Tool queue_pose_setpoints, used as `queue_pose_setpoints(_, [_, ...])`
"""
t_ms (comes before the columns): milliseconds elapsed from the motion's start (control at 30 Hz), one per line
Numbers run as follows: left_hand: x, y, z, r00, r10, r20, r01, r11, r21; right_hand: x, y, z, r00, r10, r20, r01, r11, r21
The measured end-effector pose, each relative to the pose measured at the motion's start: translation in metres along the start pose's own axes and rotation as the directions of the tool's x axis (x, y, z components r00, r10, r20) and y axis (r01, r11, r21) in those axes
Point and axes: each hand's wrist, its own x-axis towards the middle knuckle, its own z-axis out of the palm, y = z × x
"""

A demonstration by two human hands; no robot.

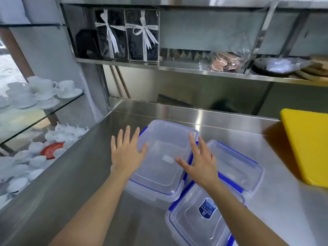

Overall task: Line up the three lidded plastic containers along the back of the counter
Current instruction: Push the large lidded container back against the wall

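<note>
Three clear plastic containers with blue-clipped lids sit on the steel counter [230,128]. The largest container [163,157] is in the middle of the counter. A second container [236,166] lies to its right, and a third container [198,221] with a blue label is nearest to me. My left hand [126,150] hovers with fingers spread at the large container's left edge, thumb over the lid. My right hand [198,162] is spread over its right edge. Neither hand grips anything.
A yellow cutting board [308,146] lies at the right. A steel shelf [177,68] above the counter holds ribboned dark boxes [127,34] and packets. Glass shelves [35,107] with white cups and teapots stand at the left.
</note>
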Motion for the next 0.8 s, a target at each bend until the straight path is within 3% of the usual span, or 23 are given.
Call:
queue_pose_setpoints(100, [-0.003, -0.014, 0.008, 0.963, -0.119, 0.242, 0.108, 0.992, 0.058, -0.004, 0.002, 0.013, 0.981, 0.103, 0.162, -0.116, 0.991, 0.072])
queue_pose_setpoints(167, [0.0, -0.022, 0.009, 0.886, -0.187, 0.424, 0.215, 0.976, -0.02, -0.007, 0.004, 0.017, 0.95, 0.153, 0.272, -0.194, 0.972, 0.13])
queue_pose_setpoints(233, [0.003, -0.023, 0.006, 0.85, -0.188, 0.493, 0.266, 0.96, -0.093, -0.007, 0.0, 0.018, 0.937, 0.188, 0.295, -0.236, 0.962, 0.137])
queue_pose_setpoints(333, [0.006, -0.03, 0.001, 0.825, -0.187, 0.534, 0.319, 0.933, -0.165, -0.006, -0.007, 0.02, 0.934, 0.243, 0.26, -0.296, 0.937, 0.187])
queue_pose_setpoints(533, [0.004, -0.044, -0.004, 0.824, -0.157, 0.545, 0.377, 0.87, -0.318, 0.003, -0.015, 0.029, 0.894, 0.289, 0.341, -0.396, 0.867, 0.304])
queue_pose_setpoints(700, [0.004, -0.041, 0.001, 0.863, -0.202, 0.464, 0.388, 0.853, -0.35, 0.022, -0.015, 0.031, 0.903, 0.254, 0.347, -0.385, 0.836, 0.39])
queue_pose_setpoints(800, [0.005, -0.038, 0.006, 0.846, -0.266, 0.463, 0.439, 0.839, -0.321, 0.041, -0.013, 0.029, 0.901, 0.214, 0.378, -0.369, 0.835, 0.408])
